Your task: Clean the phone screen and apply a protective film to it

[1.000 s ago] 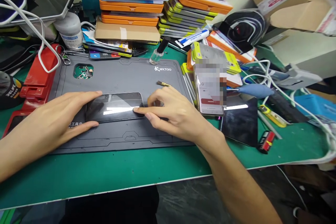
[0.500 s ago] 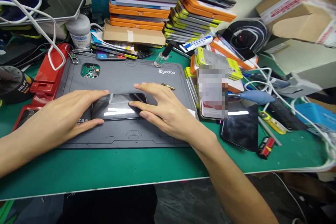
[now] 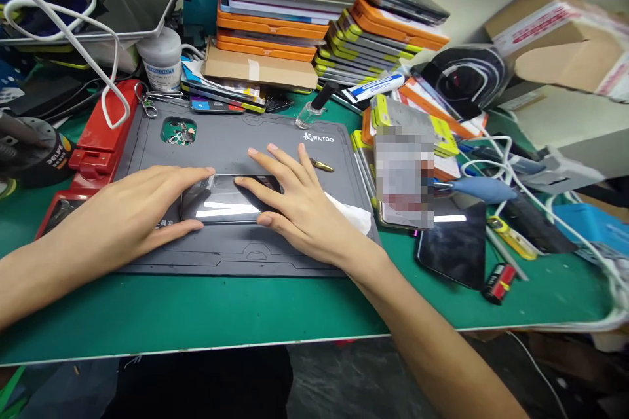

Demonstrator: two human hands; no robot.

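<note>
A black phone (image 3: pixel 219 201) lies screen up on the grey work mat (image 3: pixel 236 144). My left hand (image 3: pixel 130 213) brackets its left end, thumb along the near edge and fingers along the far edge. My right hand (image 3: pixel 295 203) rests over the phone's right half with fingers spread and stretched out flat, fingertips on the glass. A white wipe (image 3: pixel 351 215) lies on the mat just right of my right hand.
A small brass tip (image 3: pixel 322 165) and a glass bottle (image 3: pixel 310 111) sit on the mat's far side. Another dark phone (image 3: pixel 455 242) lies at right, near a blurred package (image 3: pixel 403 173). Stacked orange and green cases (image 3: pixel 295 6) stand behind. A red tool (image 3: pixel 101 137) is at left.
My right hand has gone from a fingertip press at the phone's right end to lying flat with fingers spread over the screen. The view shifted slightly. A white wipe now shows beside it.
</note>
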